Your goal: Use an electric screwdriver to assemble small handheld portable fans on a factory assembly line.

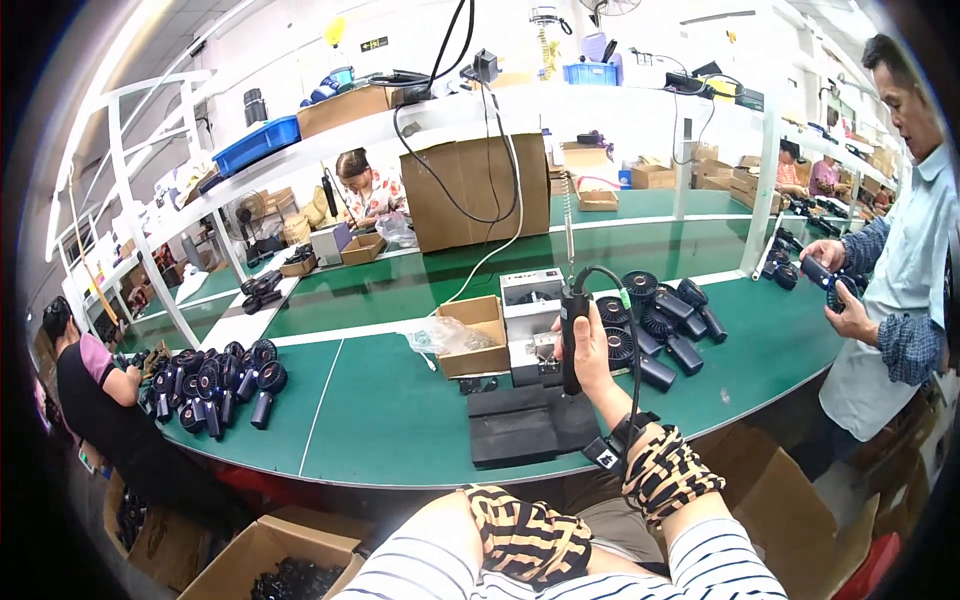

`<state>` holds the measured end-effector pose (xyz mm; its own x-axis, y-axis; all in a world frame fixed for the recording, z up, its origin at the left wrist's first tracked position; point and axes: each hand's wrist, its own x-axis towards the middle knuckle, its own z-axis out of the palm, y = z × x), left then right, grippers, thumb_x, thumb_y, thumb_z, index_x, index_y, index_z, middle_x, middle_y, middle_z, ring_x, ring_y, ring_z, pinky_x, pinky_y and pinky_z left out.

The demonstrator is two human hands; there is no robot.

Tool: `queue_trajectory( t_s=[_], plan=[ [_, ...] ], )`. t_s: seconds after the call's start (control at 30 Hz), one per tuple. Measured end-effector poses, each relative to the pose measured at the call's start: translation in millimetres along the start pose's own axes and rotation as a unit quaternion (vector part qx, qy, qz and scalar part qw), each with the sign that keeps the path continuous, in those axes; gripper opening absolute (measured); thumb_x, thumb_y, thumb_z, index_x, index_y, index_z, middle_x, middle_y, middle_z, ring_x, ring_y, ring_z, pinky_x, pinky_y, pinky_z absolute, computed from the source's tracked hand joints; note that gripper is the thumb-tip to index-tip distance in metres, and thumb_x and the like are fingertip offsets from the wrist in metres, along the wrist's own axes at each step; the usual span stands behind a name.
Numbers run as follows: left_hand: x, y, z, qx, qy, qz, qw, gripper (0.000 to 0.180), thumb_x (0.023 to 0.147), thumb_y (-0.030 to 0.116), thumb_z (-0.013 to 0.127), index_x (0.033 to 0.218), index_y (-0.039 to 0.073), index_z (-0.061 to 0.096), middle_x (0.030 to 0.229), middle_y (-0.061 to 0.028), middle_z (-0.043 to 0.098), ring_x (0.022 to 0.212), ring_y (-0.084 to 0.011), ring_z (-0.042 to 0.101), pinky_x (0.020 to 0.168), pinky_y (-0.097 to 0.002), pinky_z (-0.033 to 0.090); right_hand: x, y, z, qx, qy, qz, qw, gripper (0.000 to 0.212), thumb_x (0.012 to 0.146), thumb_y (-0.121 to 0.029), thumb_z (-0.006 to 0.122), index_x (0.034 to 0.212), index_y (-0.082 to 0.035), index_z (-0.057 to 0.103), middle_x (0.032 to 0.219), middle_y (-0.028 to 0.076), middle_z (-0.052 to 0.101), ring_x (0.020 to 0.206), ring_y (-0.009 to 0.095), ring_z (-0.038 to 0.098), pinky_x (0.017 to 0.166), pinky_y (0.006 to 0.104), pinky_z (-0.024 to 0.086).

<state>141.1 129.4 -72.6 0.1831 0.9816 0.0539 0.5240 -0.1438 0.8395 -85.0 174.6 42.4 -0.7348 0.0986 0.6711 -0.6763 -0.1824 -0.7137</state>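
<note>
My right hand (592, 352) is raised over the workbench, its fingers wrapped round an upright black electric screwdriver (574, 345). The driver hangs from a coiled spring (568, 215), and a black cable loops down from its top past my wrist. Below it on the bench lies a black fixture block (530, 425). Behind that stands a grey metal machine (533, 300), probably a screw feeder. My left forearm, in a striped sleeve cover (530, 538), crosses low in front of me below the bench edge; the left hand itself does not show.
Handheld fans (660, 325) lie piled right of the machine, more fans (215, 385) at the left. A small carton (472, 340) holds a plastic bag. One person (880, 250) stands at right holding a fan; another (110, 400) works at left. Open cartons (265, 560) stand below the bench.
</note>
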Motion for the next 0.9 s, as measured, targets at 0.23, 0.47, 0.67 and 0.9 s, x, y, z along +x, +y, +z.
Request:
queue_trajectory(
  t_s=[0.23,0.47,0.67,0.9],
  plan=[
    [-32.6,-5.1,-12.8,0.002,-0.001,0.006,1.0,0.021,0.088,0.021,0.059,0.099,0.005,0.067,0.09,-0.013,0.069,0.085,-0.0295,0.066,0.075,-0.0393,0.051,-0.4,-2.3,4.1,-0.026,0.02,0.018,0.999,0.053,0.095,-0.056,0.048,0.112,-0.005,0.045,0.085,0.005,0.058,0.054,0.009,0.053,0.048,0.0229,0.043],
    [-1.5,-7.7,-22.6,-0.037,0.029,0.012,0.999,0.021,0.089,0.021,0.058,0.1,0.005,0.066,0.091,-0.0132,0.069,0.087,-0.0301,0.066,0.076,-0.0396,0.051,7.9,-3.8,-3.8,-0.012,-0.004,0.051,0.999,0.05,0.096,-0.054,0.048,0.11,-0.006,0.043,0.089,0.005,0.056,0.057,0.009,0.056,0.051,0.0227,0.045],
    [-20.3,-15.0,0.4,-0.043,0.068,0.005,0.997,0.021,0.09,0.02,0.057,0.101,0.005,0.066,0.092,-0.0134,0.069,0.088,-0.0307,0.066,0.076,-0.0398,0.051,7.2,-4.5,0.4,0.011,-0.016,0.058,0.998,0.049,0.097,-0.051,0.048,0.116,-0.007,0.043,0.087,0.005,0.057,0.058,0.01,0.057,0.053,0.0234,0.046],
    [10.9,22.6,-83.1,-0.003,0.073,-0.071,0.995,0.023,0.091,0.024,0.057,0.105,0.007,0.062,0.095,-0.0159,0.068,0.089,-0.032,0.066,0.076,-0.0418,0.051,16.0,-11.7,-8.6,0.025,-0.014,0.049,0.998,0.044,0.098,-0.047,0.049,0.118,-0.008,0.043,0.088,0.004,0.058,0.06,0.009,0.057,0.054,0.0229,0.046]
  ],
)
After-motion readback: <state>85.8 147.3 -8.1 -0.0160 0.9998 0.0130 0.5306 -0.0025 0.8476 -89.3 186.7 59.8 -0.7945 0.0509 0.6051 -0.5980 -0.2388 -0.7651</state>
